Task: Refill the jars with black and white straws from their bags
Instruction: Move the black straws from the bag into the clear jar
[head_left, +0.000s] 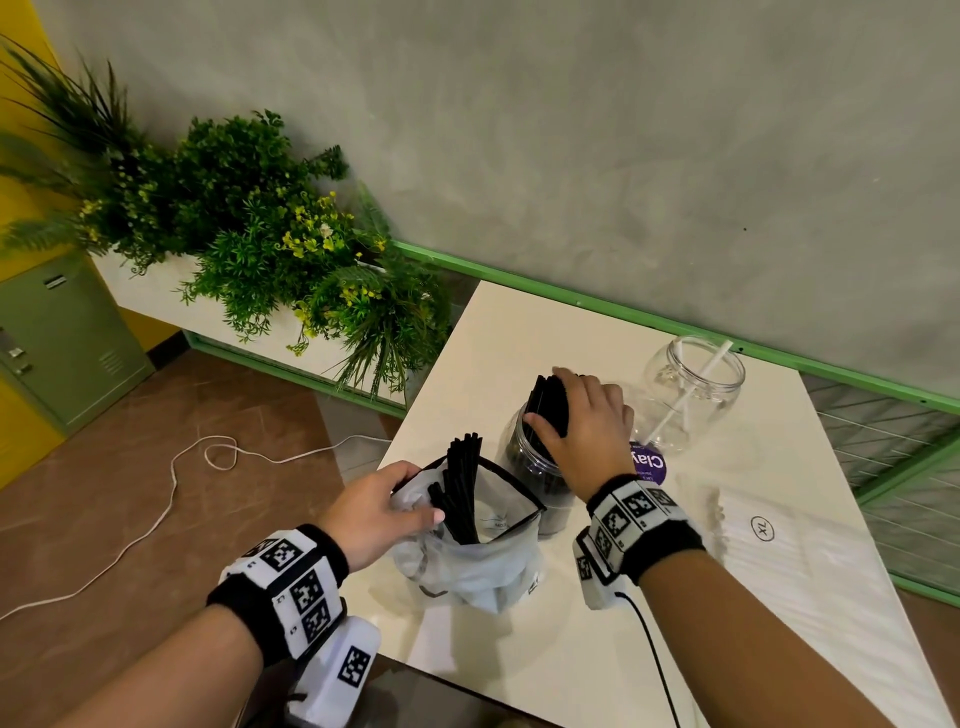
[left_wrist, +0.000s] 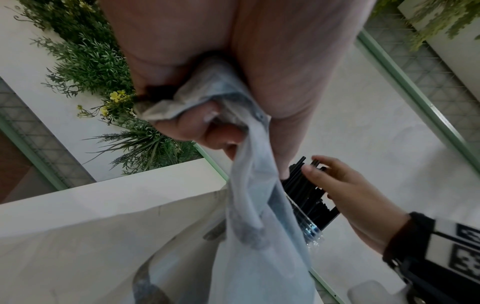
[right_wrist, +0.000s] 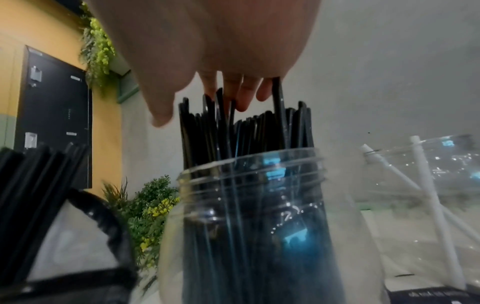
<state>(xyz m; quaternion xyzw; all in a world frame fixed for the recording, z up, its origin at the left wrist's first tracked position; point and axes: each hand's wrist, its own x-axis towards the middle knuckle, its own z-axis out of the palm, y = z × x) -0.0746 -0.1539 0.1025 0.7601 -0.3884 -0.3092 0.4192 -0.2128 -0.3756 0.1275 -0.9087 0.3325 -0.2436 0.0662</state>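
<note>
A clear jar (head_left: 524, 462) (right_wrist: 246, 216) packed with black straws (head_left: 550, 400) (right_wrist: 246, 133) stands mid-table. My right hand (head_left: 587, 421) (right_wrist: 221, 51) hovers over it, its fingers (right_wrist: 244, 96) straight and touching the straw tips, thumb apart on the left. Just in front, my left hand (head_left: 384, 512) (left_wrist: 207, 127) grips the bunched rim of a translucent bag (head_left: 467, 566) (left_wrist: 259, 226) that holds more black straws (head_left: 462, 483). Behind and to the right, a second clear jar (head_left: 696, 384) (right_wrist: 428, 185) holds a few white straws (head_left: 719, 356).
A flat bag of white straws (head_left: 789, 551) marked XL lies at the right of the white table (head_left: 519, 665). A purple label (head_left: 649, 460) lies between the jars. Plants (head_left: 260, 234) stand beyond the table's left edge. A white cable (head_left: 171, 478) runs across the floor.
</note>
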